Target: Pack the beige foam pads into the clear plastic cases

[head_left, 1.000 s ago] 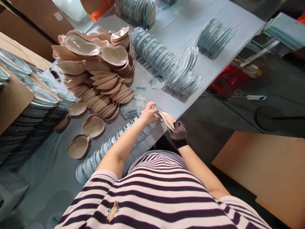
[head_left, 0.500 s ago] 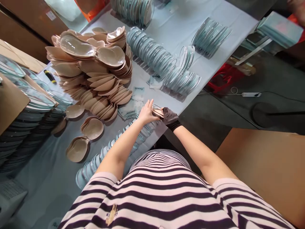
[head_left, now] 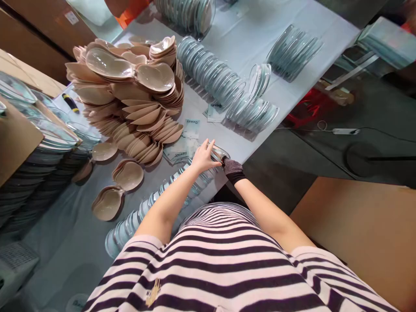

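Note:
My left hand (head_left: 203, 156) lies flat with fingers spread on the end of a row of clear plastic packs (head_left: 162, 190) that runs along the table's near edge. My right hand (head_left: 231, 168), in a dark mesh glove, presses against the same end pack (head_left: 218, 152) from the right. The beige cup pad I held a moment ago is hidden, seemingly inside that pack. A big heap of beige cup pads (head_left: 130, 91) rises behind, and two open pairs of pads (head_left: 118, 186) lie flat to the left.
More rows of clear packs (head_left: 211, 76) stand on the light blue table (head_left: 260, 26), with small printed sachets (head_left: 182, 149) near my hands. Stacked trays (head_left: 39, 151) fill the left. The table's right edge drops to a dark floor with a cable and a brown cardboard sheet (head_left: 364, 229).
My right hand brought the beige pad in from the right to the end pack; the pad is no longer visible. My left hand stayed on the pack and spread its fingers.

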`<state>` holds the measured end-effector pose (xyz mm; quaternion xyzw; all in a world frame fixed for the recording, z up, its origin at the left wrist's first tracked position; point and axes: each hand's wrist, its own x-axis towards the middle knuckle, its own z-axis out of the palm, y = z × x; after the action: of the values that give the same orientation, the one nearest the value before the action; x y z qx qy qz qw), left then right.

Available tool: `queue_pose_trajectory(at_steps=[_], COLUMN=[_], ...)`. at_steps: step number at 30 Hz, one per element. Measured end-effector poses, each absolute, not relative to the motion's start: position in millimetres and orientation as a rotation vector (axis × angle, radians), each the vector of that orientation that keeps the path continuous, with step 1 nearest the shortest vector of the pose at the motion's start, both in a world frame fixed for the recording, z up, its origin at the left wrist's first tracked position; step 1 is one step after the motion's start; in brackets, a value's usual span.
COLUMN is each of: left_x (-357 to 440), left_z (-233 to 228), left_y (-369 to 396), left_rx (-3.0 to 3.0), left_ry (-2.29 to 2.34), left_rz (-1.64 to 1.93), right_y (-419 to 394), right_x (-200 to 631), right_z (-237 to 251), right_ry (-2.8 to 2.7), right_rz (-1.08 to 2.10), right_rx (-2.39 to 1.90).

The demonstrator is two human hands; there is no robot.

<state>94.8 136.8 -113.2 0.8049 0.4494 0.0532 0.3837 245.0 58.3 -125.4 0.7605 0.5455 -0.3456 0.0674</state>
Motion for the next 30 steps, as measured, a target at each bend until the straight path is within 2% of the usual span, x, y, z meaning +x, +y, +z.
queue_pose_trajectory(at_steps=[4,7,8,10,12,14,16,19,22,26,30], left_x=[97.7,103.9,106.9,110.1,100.0,65.0,2.0,-123.9,-232.7,-286.8,-283.0], left_z=[-113.3,-111.4,-110.9,-111.1,-111.2,-106.6,-96.5,-83.7,-91.7,-125.8,-150.2], left_y=[139.0,132.8,130.5,129.6,134.0,137.9,135.2,119.0,99.8,84.1,80.8], left_rx=[2.156,2.159,2.162,2.192,2.217,2.248,2.243,1.981,1.530,1.361,1.475], left_ry=[1.174,1.204,1.203,1.165,1.177,1.175,1.237,1.842,2.430,2.477,2.447], left_rz=[0.064,0.091,0.110,0.147,0.252,0.435,0.612,0.600,0.221,-0.196,-0.114], right_y=[61.3,51.8,48.6,46.6,51.6,59.9,66.9,72.5,75.0,78.4,77.7], right_x=[253.0,259.3,261.6,266.2,268.6,267.1,262.7,257.8,261.6,271.3,266.4], right_z=[-112.2,-115.6,-118.4,-123.1,-122.2,-113.8,-101.5,-90.2,-96.2,-114.6,-122.4], right_ry=[1.509,1.408,1.433,1.568,1.762,1.876,1.888,1.836,1.752,1.472,1.327], right_rz=[-1.518,-1.927,-1.963,-1.812,-1.417,-1.036,-0.840,-0.793,-0.807,-0.906,-0.945], right_rx=[2.274,2.478,2.574,2.585,2.399,2.204,2.057,1.970,2.042,2.494,2.897])
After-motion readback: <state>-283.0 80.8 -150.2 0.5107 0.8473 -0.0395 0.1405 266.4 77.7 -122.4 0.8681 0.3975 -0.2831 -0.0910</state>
